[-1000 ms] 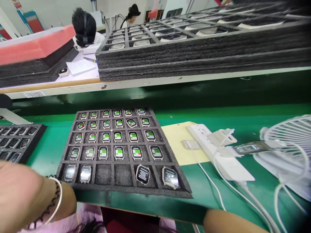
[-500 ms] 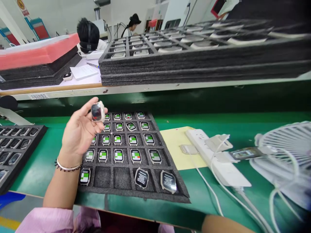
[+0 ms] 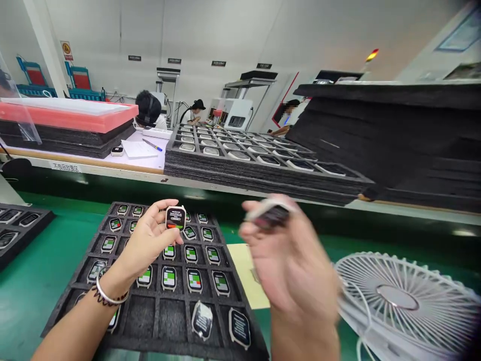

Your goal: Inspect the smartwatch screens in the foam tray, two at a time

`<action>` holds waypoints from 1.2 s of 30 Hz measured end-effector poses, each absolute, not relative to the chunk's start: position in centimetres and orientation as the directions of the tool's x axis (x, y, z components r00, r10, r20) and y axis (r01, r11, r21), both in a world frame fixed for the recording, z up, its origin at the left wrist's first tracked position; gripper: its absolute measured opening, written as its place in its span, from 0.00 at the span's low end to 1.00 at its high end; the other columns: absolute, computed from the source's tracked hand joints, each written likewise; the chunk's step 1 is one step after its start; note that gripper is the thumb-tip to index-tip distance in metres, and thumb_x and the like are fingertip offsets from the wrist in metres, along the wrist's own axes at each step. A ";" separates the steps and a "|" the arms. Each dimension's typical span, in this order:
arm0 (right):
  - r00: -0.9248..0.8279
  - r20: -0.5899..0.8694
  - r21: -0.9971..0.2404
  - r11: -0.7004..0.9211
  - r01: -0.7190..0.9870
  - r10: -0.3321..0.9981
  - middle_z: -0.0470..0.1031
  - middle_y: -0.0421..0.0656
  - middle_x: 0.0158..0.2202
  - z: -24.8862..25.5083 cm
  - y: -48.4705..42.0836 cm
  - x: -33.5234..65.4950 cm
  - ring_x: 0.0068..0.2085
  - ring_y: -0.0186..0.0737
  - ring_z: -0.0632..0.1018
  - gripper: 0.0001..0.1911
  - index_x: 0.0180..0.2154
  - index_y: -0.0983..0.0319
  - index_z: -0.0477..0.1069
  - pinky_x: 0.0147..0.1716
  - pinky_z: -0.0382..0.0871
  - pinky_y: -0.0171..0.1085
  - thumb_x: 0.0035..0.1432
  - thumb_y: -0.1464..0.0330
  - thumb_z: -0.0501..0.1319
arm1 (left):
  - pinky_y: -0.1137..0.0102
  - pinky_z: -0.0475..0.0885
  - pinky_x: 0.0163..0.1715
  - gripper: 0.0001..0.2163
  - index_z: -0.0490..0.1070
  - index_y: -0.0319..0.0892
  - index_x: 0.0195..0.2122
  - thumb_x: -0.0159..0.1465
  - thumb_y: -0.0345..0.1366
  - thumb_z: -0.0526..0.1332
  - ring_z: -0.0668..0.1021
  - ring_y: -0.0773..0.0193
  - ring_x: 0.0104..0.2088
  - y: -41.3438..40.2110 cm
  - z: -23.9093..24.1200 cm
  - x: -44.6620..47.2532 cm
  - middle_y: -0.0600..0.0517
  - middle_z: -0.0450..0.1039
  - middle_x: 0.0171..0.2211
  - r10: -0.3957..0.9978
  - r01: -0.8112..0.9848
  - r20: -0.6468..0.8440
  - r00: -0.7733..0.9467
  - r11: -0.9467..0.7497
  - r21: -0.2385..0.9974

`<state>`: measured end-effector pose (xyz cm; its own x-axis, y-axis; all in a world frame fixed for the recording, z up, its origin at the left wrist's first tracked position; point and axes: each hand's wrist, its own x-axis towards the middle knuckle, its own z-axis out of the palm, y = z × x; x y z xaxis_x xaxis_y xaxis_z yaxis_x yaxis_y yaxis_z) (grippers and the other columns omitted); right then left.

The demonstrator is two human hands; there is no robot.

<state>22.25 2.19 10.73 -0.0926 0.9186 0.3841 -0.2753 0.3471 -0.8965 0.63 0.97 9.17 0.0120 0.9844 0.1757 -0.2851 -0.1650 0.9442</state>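
My left hand [image 3: 148, 240] is raised above a black foam tray [image 3: 158, 321] and pinches a smartwatch body [image 3: 175, 218] with its lit screen facing me. Motion smears my right hand [image 3: 289, 260], which is lifted to the right of the left one, its fingers closed on a second watch body [image 3: 271, 214]. The tray's cells hold several watch bodies with green and white screens [image 3: 169, 277]; some front cells stand bare, and two dark-screened ones [image 3: 239, 327] lie at the front right.
A white desk fan [image 3: 406, 301] lies at the right on the green bench [image 3: 26, 286]. Another foam tray [image 3: 15, 225] sits at far left. The shelf behind carries stacked foam trays [image 3: 263, 175] and pink foam [image 3: 67, 118]. People work in the background [image 3: 148, 108].
The view tilted upward. My left hand kept its watch body raised, its screen now lit toward me. My right hand came up into view holding a second watch body.
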 end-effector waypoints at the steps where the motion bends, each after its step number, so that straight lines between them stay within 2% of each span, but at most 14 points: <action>1: -0.146 0.308 -0.898 0.236 -0.371 0.940 0.75 0.50 0.50 10.2 2.6 21.4 0.37 0.46 0.79 0.15 0.52 0.53 0.71 0.39 0.76 0.48 0.66 0.56 0.63 | 0.73 0.73 0.29 0.24 0.68 0.43 0.53 0.55 0.29 0.68 0.76 0.69 0.27 1.0 9.1 0.7 0.51 0.74 0.38 0.981 -0.275 0.194 0.008 -0.184 0.944; 4: -0.383 0.115 -0.881 -0.084 -0.465 0.917 0.78 0.47 0.45 8.6 3.7 19.2 0.34 0.41 0.79 0.25 0.53 0.58 0.70 0.37 0.75 0.41 0.56 0.64 0.72 | 0.72 0.74 0.30 0.25 0.67 0.42 0.55 0.55 0.31 0.69 0.75 0.69 0.29 1.1 9.0 0.8 0.50 0.74 0.40 0.971 -0.235 0.239 0.000 -0.232 0.944; 6: -0.432 0.101 -0.866 -0.135 -0.481 0.896 0.78 0.44 0.42 7.6 4.1 18.3 0.33 0.39 0.79 0.28 0.54 0.59 0.68 0.35 0.74 0.38 0.53 0.67 0.73 | 0.73 0.75 0.30 0.25 0.67 0.42 0.55 0.55 0.31 0.69 0.76 0.68 0.31 1.3 8.8 0.8 0.49 0.74 0.42 0.967 -0.204 0.255 0.001 -0.250 0.947; 10: -0.455 0.131 -0.863 -0.124 -0.489 0.881 0.77 0.40 0.36 6.5 4.5 17.8 0.31 0.36 0.79 0.26 0.53 0.59 0.68 0.34 0.73 0.35 0.53 0.68 0.72 | 0.74 0.75 0.31 0.24 0.68 0.42 0.54 0.56 0.32 0.69 0.76 0.67 0.33 1.7 8.3 1.0 0.49 0.75 0.41 0.962 -0.156 0.274 -0.001 -0.270 0.950; 19: -0.439 0.106 -0.859 -0.140 -0.493 0.892 0.77 0.38 0.34 6.4 5.2 18.0 0.30 0.37 0.79 0.24 0.47 0.59 0.68 0.34 0.72 0.37 0.47 0.72 0.67 | 0.73 0.77 0.31 0.24 0.67 0.42 0.55 0.57 0.30 0.66 0.79 0.69 0.29 1.9 8.1 1.1 0.50 0.76 0.41 0.969 -0.112 0.248 -0.013 -0.248 0.962; 22: -0.425 0.108 -0.860 -0.129 -0.493 0.899 0.76 0.37 0.32 6.3 5.4 17.9 0.29 0.37 0.78 0.23 0.46 0.59 0.69 0.33 0.71 0.37 0.47 0.71 0.69 | 0.69 0.80 0.34 0.24 0.67 0.41 0.56 0.57 0.32 0.65 0.82 0.66 0.30 1.9 8.1 1.1 0.48 0.77 0.43 0.979 -0.142 0.205 -0.009 -0.204 0.969; 25: -0.400 0.109 -0.869 -0.108 -0.483 0.910 0.74 0.36 0.32 6.3 5.5 17.9 0.27 0.34 0.75 0.22 0.45 0.59 0.69 0.29 0.68 0.35 0.48 0.68 0.72 | 0.66 0.82 0.35 0.23 0.67 0.40 0.56 0.58 0.34 0.65 0.83 0.63 0.30 1.9 8.2 1.2 0.48 0.78 0.42 0.984 -0.172 0.176 0.003 -0.173 0.970; 31: -0.366 0.129 -0.887 -0.058 -0.458 0.921 0.72 0.36 0.31 6.1 5.6 17.8 0.24 0.30 0.69 0.23 0.44 0.60 0.69 0.24 0.62 0.32 0.49 0.64 0.75 | 0.69 0.82 0.32 0.22 0.69 0.39 0.55 0.59 0.37 0.67 0.82 0.65 0.27 1.8 8.2 1.4 0.48 0.79 0.41 0.984 -0.160 0.178 0.019 -0.173 0.972; 36: -0.355 0.145 -0.898 -0.027 -0.438 0.924 0.72 0.37 0.33 6.1 5.4 17.9 0.26 0.32 0.70 0.22 0.45 0.59 0.68 0.26 0.65 0.34 0.49 0.66 0.72 | 0.70 0.82 0.32 0.22 0.70 0.39 0.54 0.58 0.35 0.67 0.83 0.64 0.28 1.8 8.4 1.4 0.50 0.79 0.38 0.987 -0.169 0.162 0.016 -0.157 0.973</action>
